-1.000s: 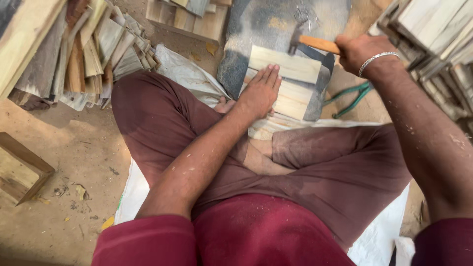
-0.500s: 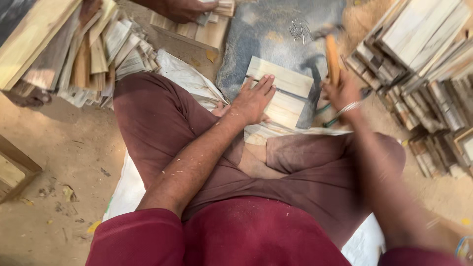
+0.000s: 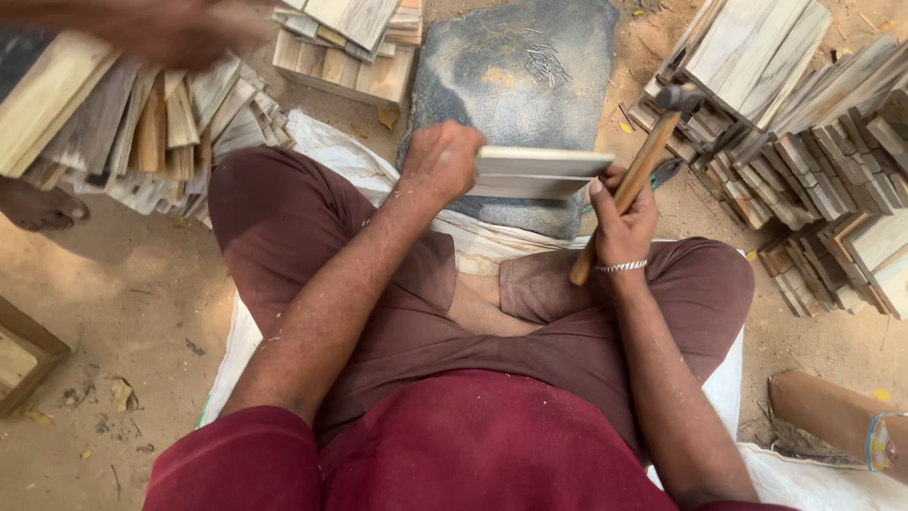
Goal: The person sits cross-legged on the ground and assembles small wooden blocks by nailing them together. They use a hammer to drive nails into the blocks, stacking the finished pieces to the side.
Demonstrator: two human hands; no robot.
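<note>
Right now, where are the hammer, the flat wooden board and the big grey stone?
hammer [image 3: 632,186], head view, middle of its wooden handle.
wooden board [image 3: 539,172], head view, its pale flat face.
grey stone slab [image 3: 520,76], head view, bare top surface.

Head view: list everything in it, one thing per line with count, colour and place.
wooden panel: one, pale, held up on edge over the slab
hammer: one, wooden handle, dark head, raised at right
stone slab: one, grey, on the ground ahead
wood strip piles: several, pale and grey, left, top and right
white sack: one, under the seated person
wooden frame: one, brown, left edge
other person's hand: one, blurred, top left
bracelet: one, silver, right wrist
left hand: grips the panel's end
right hand: holds the hammer handle
</note>
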